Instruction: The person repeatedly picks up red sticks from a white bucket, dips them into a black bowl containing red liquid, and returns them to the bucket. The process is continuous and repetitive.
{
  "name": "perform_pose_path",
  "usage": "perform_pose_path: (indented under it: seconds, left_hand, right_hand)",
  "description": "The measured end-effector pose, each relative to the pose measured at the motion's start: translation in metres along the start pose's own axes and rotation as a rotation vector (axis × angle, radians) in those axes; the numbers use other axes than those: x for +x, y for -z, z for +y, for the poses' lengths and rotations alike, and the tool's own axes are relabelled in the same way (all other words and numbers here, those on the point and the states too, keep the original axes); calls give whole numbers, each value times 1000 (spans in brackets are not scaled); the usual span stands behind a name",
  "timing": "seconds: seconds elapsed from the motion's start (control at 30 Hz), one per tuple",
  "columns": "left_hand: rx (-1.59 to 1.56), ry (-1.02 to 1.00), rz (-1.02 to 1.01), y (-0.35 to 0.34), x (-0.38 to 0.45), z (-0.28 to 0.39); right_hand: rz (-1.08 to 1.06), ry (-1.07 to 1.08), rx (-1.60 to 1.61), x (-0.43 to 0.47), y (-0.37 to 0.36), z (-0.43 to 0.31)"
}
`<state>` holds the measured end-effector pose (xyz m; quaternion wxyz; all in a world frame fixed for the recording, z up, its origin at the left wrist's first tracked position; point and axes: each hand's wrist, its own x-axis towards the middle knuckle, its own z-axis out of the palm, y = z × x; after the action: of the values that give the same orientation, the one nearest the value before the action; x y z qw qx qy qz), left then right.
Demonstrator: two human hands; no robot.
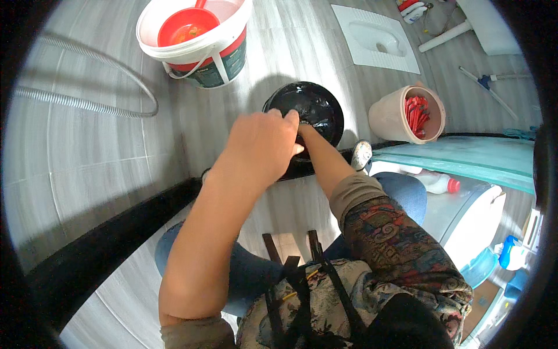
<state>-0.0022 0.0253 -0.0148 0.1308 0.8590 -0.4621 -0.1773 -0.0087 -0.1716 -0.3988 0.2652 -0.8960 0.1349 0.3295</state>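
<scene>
A glossy black round basin point(324, 102) stands on the floor between my feet. Its inside is dark and shiny, and I cannot make out what lies in it. My left hand point(267, 137) is over the near left part of the basin, back of the hand up, fingers bent down toward the inside. Whether it grips something is hidden beneath it. My right hand point(305, 130) reaches down into the basin just beside the left one. Mostly the wrist shows, as the left hand and the basin hide its fingers.
Behind the basin stands a white bucket point(150, 49) with a red dipper point(187, 28). A squat toilet point(377, 39) is set in the floor. A pink bin point(388, 114) holds red wrappers point(417, 117). Right of me are a glass panel point(462, 159) and a red-capped bottle point(438, 183). A metal hose point(109, 61) hangs left.
</scene>
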Motion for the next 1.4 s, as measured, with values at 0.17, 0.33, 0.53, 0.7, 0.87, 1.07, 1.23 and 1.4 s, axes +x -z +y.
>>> perform_pose_path:
  seconds: [0.17,0.33,0.53,0.7,0.87,1.07,1.23,1.4]
  left_hand:
    - [-13,-4,76,-1,4,-14]
    - [-8,-76,120,-2,21,-28]
    - [20,15,-15,13,30,-10]
    - [-11,4,-10,13,32,-8]
    - [14,42,-30,5,26,-15]
    - [25,9,-53,13,34,-6]
    - [-9,25,9,9,29,-10]
    - [9,-1,24,9,33,-10]
  right_hand:
    - [0,153,190,-26,32,11]
    - [-13,134,494,-52,74,46]
    - [92,50,435,-49,70,90]
    - [218,62,428,-42,51,101]
    - [459,-125,14,-65,54,35]
    - [420,122,-136,-46,39,53]
    - [410,-101,-114,-69,57,43]
    - [483,22,179,-58,53,68]
